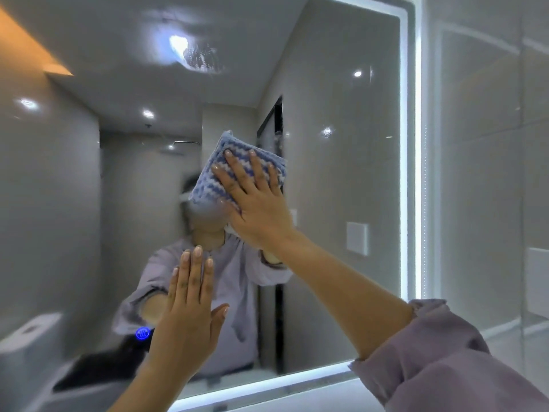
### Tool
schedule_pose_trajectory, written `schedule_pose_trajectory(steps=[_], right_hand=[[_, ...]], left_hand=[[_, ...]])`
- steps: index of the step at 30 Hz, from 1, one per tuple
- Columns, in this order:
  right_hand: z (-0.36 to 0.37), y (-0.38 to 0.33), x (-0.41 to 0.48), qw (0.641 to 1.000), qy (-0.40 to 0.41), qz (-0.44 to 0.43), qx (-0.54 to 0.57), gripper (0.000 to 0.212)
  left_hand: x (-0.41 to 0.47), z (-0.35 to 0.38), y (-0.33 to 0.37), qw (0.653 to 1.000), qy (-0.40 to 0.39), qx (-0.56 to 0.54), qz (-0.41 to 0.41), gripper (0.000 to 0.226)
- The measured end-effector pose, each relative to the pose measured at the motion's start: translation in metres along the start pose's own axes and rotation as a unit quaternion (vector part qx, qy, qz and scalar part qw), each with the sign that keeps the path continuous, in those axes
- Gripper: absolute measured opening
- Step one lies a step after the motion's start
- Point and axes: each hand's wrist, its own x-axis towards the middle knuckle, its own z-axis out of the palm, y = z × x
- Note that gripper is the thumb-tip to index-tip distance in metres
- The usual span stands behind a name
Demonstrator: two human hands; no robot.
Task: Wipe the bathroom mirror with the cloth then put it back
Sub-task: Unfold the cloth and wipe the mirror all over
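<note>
Currently, the left side of the mirror runs out of frame; only the lit border along its right and bottom edges is visible. The reflection is blurred, and a dark shape at its lower left cannot be identified. A hazy smear sits high on the glass. A small blue lit button shows just left of my left wrist, and its symbol is not legible. My left forearm is cut off by the bottom edge of the frame.

The cloth, blue and white in a zigzag weave, lies flat against the glass near the middle of the mirror. My right hand presses on it with fingers straight and spread; the palm hides the cloth's lower right portion. The lilac sleeve is pushed back up the forearm.

My left hand is below and to the left of the cloth, apart from it. It is flat with fingers straight and together, and holds nothing. I cannot tell whether it touches the glass.
</note>
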Motion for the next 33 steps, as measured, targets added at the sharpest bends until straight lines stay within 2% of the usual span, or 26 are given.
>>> schedule_pose_trajectory(steps=[3, 5, 9, 13, 16, 18, 21, 24, 26, 29, 33], right_hand=[[-0.006, 0.027, -0.004, 0.999, -0.003, -0.037, -0.020, 0.056], [-0.011, 0.052, -0.012, 1.000, -0.008, -0.002, -0.026, 0.057], [-0.020, 0.103, -0.036, 0.981, -0.013, 0.194, -0.020, 0.059], [-0.030, 0.131, -0.026, 0.913, 0.014, 0.402, 0.073, 0.059], [-0.028, 0.121, -0.005, 0.878, 0.023, 0.470, 0.086, 0.060], [-0.027, 0.110, 0.006, 0.867, 0.029, 0.488, 0.098, 0.060], [-0.025, 0.091, 0.019, 0.897, 0.032, 0.437, 0.063, 0.059], [-0.020, 0.052, 0.028, 0.963, 0.054, 0.264, 0.024, 0.057], [-0.011, 0.021, 0.027, 0.989, 0.045, 0.141, -0.003, 0.057], [-0.006, 0.004, 0.021, 0.999, -0.002, 0.052, -0.009, 0.058], [-0.017, 0.031, 0.013, 1.000, -0.029, 0.001, -0.007, 0.055]], left_hand=[[0.000, -0.001, 0.000, 1.000, 0.008, -0.011, -0.002, 0.076], [0.000, -0.001, 0.000, 1.000, 0.016, -0.016, 0.000, 0.076], [0.000, -0.001, 0.000, 0.999, 0.026, -0.021, -0.004, 0.077], [0.000, 0.000, 0.001, 1.000, 0.006, -0.026, -0.009, 0.073], [0.000, -0.001, 0.000, 0.999, -0.010, -0.026, -0.014, 0.073], [0.000, -0.001, 0.000, 1.000, -0.016, -0.021, -0.013, 0.074], [0.001, -0.001, 0.000, 1.000, -0.012, -0.019, -0.008, 0.074], [0.001, -0.002, 0.000, 1.000, 0.001, -0.025, -0.008, 0.073], [0.001, -0.001, 0.000, 1.000, 0.004, -0.026, -0.006, 0.073], [0.001, -0.002, -0.001, 1.000, -0.005, -0.027, -0.005, 0.072], [0.001, -0.003, -0.001, 0.999, -0.003, -0.036, -0.008, 0.072]])
